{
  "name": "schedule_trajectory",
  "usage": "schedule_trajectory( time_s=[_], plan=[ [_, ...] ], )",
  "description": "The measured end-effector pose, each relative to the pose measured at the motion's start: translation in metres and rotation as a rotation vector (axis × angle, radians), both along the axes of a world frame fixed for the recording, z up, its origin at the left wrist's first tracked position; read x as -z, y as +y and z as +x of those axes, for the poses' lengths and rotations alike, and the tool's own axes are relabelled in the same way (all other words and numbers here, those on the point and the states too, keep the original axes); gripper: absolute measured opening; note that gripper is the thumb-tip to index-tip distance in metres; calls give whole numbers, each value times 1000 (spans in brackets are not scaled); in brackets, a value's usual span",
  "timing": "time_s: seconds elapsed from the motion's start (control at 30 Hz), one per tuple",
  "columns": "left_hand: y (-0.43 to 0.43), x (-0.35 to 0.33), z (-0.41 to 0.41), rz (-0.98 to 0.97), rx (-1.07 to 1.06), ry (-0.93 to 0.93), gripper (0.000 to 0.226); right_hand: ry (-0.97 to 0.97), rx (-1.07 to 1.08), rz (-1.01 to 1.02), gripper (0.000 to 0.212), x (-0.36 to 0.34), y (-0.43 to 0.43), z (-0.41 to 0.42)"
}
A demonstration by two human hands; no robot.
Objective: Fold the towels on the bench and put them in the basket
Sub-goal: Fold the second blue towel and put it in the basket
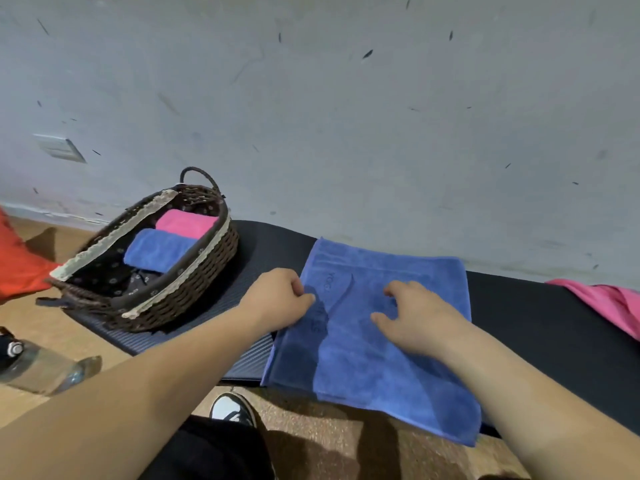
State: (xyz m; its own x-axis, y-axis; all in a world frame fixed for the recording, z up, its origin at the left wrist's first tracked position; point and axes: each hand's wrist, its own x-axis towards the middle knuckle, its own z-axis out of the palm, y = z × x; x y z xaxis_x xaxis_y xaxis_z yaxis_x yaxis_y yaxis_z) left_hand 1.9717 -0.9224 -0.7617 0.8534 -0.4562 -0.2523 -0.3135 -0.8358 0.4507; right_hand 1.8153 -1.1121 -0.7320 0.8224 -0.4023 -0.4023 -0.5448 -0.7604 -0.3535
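A blue towel (377, 358) lies folded flat across the black bench (540, 327), its near edge hanging over the front. My left hand (277, 299) pinches the towel's left edge. My right hand (415, 317) rests on top of the towel near its middle, fingers spread. A dark wicker basket (194, 289) with a lace-trimmed rim stands on the left end of the bench. Inside it lie a rolled blue towel (156, 251) and a rolled pink towel (185, 221). A loose pink towel (606, 303) lies at the bench's right end.
A grey wall rises right behind the bench. A clear plastic bottle (41, 368) lies on the wooden floor at the left, next to a red cloth (17, 265). My shoe (230, 408) and dark trouser leg are below the bench's front edge.
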Motion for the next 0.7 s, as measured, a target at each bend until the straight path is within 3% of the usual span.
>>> schedule_trajectory(
  time_s=[0.1,0.23,0.7],
  plan=[
    [12,5,-20,70,9,-24,30,195,-62,-37,84,17,-17,-15],
    [28,4,-33,82,-48,3,34,256,-139,-45,97,23,-15,-31],
    [44,4,-43,-203,-102,200,39,262,-182,-91,97,35,-8,-27]
  ],
)
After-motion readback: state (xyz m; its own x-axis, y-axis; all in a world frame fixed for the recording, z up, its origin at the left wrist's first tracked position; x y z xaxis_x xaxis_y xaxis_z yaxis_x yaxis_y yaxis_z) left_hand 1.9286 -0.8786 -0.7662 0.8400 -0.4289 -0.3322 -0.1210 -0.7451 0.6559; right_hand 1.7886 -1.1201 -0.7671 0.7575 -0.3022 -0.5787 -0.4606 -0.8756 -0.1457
